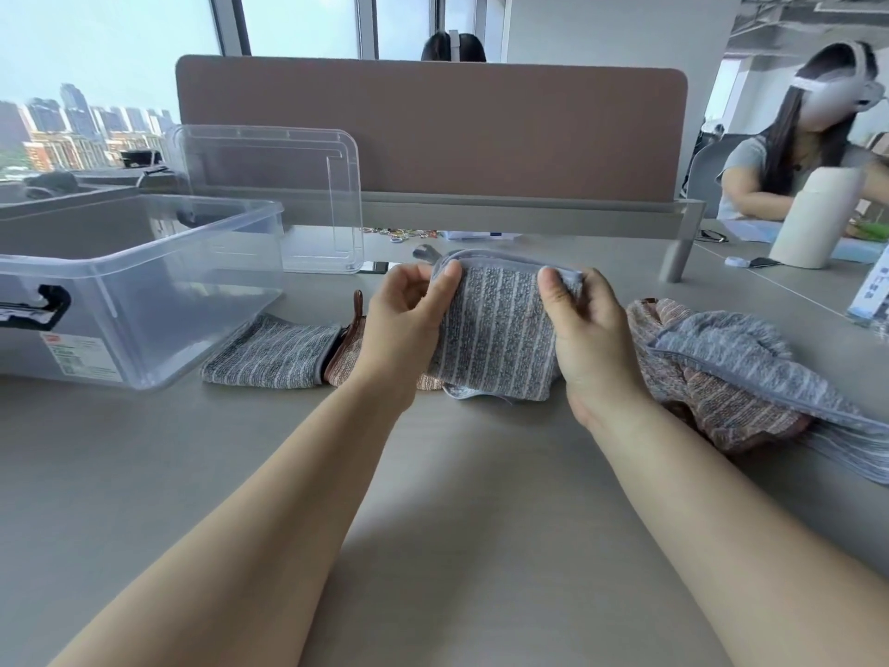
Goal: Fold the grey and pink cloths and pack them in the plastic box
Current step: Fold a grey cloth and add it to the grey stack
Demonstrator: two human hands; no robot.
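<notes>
Left hand and right hand fingers pinching grey cloth top edge, plastic box at left, label unreadable

The grey cloth at frame centre is rough, ribbed woven fabric with a smoother stitched hem. The pink cloth at right looks equally coarse. The box and lid are clear glossy plastic. The desk is smooth, matt grey.
</notes>
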